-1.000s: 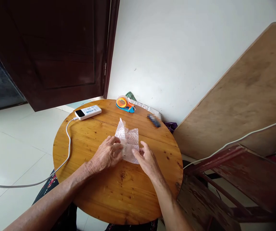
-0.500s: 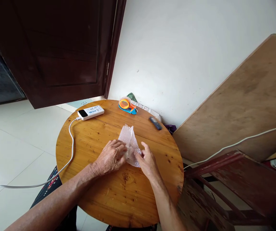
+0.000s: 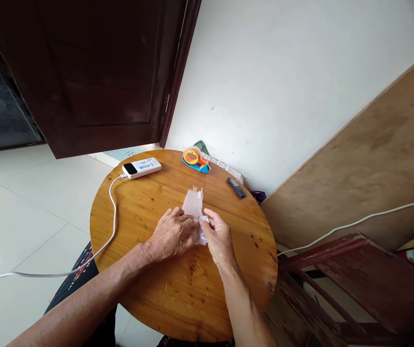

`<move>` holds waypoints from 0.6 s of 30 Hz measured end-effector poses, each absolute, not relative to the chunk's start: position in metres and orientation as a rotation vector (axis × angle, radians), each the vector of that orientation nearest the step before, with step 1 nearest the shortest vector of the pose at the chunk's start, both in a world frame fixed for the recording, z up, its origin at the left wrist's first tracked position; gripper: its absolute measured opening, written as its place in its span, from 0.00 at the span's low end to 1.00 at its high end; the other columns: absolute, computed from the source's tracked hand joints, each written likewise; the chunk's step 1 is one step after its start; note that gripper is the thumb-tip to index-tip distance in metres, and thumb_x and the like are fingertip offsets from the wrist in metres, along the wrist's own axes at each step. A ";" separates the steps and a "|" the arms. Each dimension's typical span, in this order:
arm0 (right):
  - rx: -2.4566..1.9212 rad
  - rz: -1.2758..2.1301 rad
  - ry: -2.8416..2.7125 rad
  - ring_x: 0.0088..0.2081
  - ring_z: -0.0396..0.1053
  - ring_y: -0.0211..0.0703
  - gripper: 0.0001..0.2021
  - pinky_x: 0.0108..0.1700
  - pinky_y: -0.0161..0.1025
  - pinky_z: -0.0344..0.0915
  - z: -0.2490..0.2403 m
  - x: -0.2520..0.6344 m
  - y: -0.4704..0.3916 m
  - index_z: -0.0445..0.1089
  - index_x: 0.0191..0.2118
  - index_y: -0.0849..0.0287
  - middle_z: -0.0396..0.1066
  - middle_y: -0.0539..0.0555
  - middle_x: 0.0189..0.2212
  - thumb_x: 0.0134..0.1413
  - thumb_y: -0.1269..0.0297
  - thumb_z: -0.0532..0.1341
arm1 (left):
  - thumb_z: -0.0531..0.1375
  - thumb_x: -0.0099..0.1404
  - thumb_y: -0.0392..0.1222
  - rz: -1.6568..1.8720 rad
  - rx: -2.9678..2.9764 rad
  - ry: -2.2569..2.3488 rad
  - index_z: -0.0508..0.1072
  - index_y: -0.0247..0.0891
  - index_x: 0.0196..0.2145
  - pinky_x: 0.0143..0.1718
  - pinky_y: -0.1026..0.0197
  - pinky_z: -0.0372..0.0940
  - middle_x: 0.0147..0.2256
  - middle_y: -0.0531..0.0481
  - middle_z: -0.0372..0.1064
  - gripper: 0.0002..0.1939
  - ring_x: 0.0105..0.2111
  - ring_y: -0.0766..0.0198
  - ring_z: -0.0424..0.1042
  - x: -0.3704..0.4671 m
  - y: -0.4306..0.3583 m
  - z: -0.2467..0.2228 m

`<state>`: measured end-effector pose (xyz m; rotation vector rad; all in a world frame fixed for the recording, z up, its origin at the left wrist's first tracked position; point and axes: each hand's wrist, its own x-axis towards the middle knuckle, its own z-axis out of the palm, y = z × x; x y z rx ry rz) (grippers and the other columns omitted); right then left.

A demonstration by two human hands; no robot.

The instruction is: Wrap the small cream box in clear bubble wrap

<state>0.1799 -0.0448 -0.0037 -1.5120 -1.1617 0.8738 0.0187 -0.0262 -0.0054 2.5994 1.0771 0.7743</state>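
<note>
As I watched remotely, bubble wrap [image 3: 193, 202] lay on the worktop [image 3: 171, 308], long axis pointing forward; the left hand [image 3: 173, 233] curled its fingers over the near end; the right hand [image 3: 220, 238] thumbed the folded edge, index finger apart; I couldn't tell either grip.

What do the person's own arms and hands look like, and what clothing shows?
The left hand and right hand are bare, with no gloves. Both forearms are uncovered; no sleeve, watch or bracelet shows. Dark cloth with red and white patterning covers a leg.
</note>
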 end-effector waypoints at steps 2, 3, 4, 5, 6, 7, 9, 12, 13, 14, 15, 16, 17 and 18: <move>-1.534 0.894 -1.172 0.20 0.61 0.35 0.29 0.18 0.31 0.58 -0.002 0.178 -0.045 0.69 0.55 0.65 0.71 0.49 0.25 0.48 0.54 0.63 | 0.59 0.62 0.37 0.766 2.566 1.064 0.74 0.41 0.41 0.43 0.53 0.60 0.46 0.47 0.76 0.09 0.43 0.53 0.64 0.019 -0.027 -0.004; -1.547 0.894 -1.184 0.19 0.60 0.34 0.29 0.17 0.31 0.56 -0.001 0.178 -0.046 0.69 0.55 0.65 0.72 0.49 0.25 0.48 0.54 0.63 | 0.59 0.62 0.37 0.773 2.534 1.051 0.74 0.41 0.41 0.44 0.53 0.60 0.44 0.48 0.76 0.09 0.42 0.54 0.65 0.020 -0.027 -0.004; -1.557 0.886 -1.201 0.19 0.60 0.34 0.28 0.16 0.31 0.55 0.001 0.178 -0.048 0.69 0.54 0.65 0.72 0.50 0.26 0.49 0.53 0.63 | 0.58 0.62 0.37 0.782 2.493 1.040 0.74 0.41 0.41 0.45 0.54 0.60 0.43 0.48 0.77 0.09 0.41 0.55 0.65 0.020 -0.027 -0.005; -1.559 0.875 -1.225 0.19 0.60 0.34 0.27 0.16 0.31 0.55 0.002 0.178 -0.050 0.70 0.54 0.65 0.73 0.51 0.26 0.51 0.53 0.62 | 0.58 0.62 0.38 0.793 2.444 1.040 0.74 0.41 0.40 0.45 0.55 0.61 0.41 0.48 0.76 0.08 0.40 0.55 0.66 0.021 -0.026 -0.007; -1.550 0.867 -1.255 0.19 0.61 0.34 0.26 0.16 0.31 0.56 0.004 0.179 -0.053 0.71 0.53 0.65 0.74 0.52 0.27 0.52 0.53 0.61 | 0.59 0.63 0.40 0.805 2.389 1.058 0.73 0.41 0.40 0.45 0.55 0.61 0.39 0.47 0.76 0.08 0.40 0.56 0.66 0.022 -0.026 -0.009; -1.532 0.867 -1.290 0.19 0.62 0.34 0.25 0.17 0.31 0.57 0.006 0.180 -0.055 0.72 0.52 0.65 0.75 0.53 0.27 0.54 0.53 0.60 | 0.59 0.63 0.42 0.814 2.332 1.090 0.73 0.41 0.41 0.44 0.56 0.62 0.37 0.47 0.75 0.09 0.40 0.55 0.67 0.023 -0.026 -0.011; -1.485 0.896 -1.366 0.21 0.65 0.36 0.23 0.19 0.32 0.59 0.010 0.182 -0.060 0.71 0.53 0.63 0.77 0.55 0.31 0.57 0.56 0.58 | 0.60 0.61 0.44 0.834 2.240 1.146 0.71 0.41 0.44 0.42 0.57 0.63 0.37 0.47 0.74 0.13 0.41 0.55 0.67 0.024 -0.024 -0.016; -1.450 0.948 -1.470 0.25 0.69 0.37 0.25 0.24 0.34 0.65 0.013 0.184 -0.065 0.67 0.58 0.61 0.78 0.58 0.40 0.55 0.63 0.57 | 0.60 0.58 0.40 0.885 2.178 1.107 0.67 0.40 0.51 0.42 0.57 0.64 0.43 0.47 0.73 0.22 0.44 0.54 0.67 0.024 -0.023 -0.022; -1.449 0.946 -1.510 0.26 0.69 0.37 0.26 0.26 0.35 0.67 0.013 0.185 -0.065 0.66 0.59 0.61 0.77 0.58 0.43 0.53 0.66 0.57 | 0.60 0.58 0.39 0.905 2.165 1.081 0.65 0.40 0.53 0.43 0.56 0.64 0.45 0.46 0.72 0.24 0.45 0.54 0.67 0.023 -0.024 -0.022; -1.453 0.929 -1.556 0.27 0.70 0.36 0.27 0.28 0.35 0.69 0.013 0.185 -0.065 0.65 0.60 0.61 0.77 0.59 0.45 0.52 0.68 0.57 | 0.60 0.57 0.38 0.923 2.149 1.060 0.64 0.39 0.54 0.44 0.55 0.64 0.46 0.45 0.72 0.26 0.45 0.54 0.67 0.022 -0.024 -0.022; -1.464 0.896 -1.610 0.27 0.70 0.36 0.28 0.31 0.36 0.70 0.013 0.184 -0.065 0.64 0.60 0.61 0.76 0.59 0.45 0.51 0.69 0.57 | 0.60 0.56 0.37 0.940 2.129 1.044 0.63 0.39 0.55 0.45 0.55 0.64 0.47 0.45 0.71 0.28 0.45 0.54 0.67 0.022 -0.025 -0.021; -1.483 0.839 -1.669 0.27 0.70 0.36 0.29 0.33 0.37 0.70 0.013 0.183 -0.065 0.63 0.61 0.61 0.76 0.59 0.45 0.50 0.71 0.57 | 0.59 0.55 0.36 0.953 2.101 1.032 0.63 0.38 0.56 0.45 0.54 0.64 0.47 0.44 0.71 0.29 0.46 0.54 0.67 0.021 -0.025 -0.020; -1.506 0.763 -1.734 0.27 0.70 0.37 0.30 0.34 0.39 0.70 0.012 0.181 -0.064 0.62 0.62 0.61 0.77 0.59 0.45 0.50 0.72 0.57 | 0.59 0.54 0.35 0.961 2.064 1.027 0.63 0.37 0.56 0.46 0.54 0.64 0.47 0.44 0.70 0.30 0.46 0.54 0.67 0.020 -0.026 -0.018; -1.535 0.677 -1.800 0.28 0.71 0.38 0.31 0.36 0.40 0.70 0.013 0.179 -0.064 0.61 0.62 0.61 0.76 0.59 0.45 0.50 0.73 0.57 | 0.59 0.53 0.34 0.960 2.017 1.031 0.63 0.36 0.56 0.46 0.54 0.65 0.48 0.43 0.70 0.31 0.45 0.55 0.68 0.019 -0.026 -0.016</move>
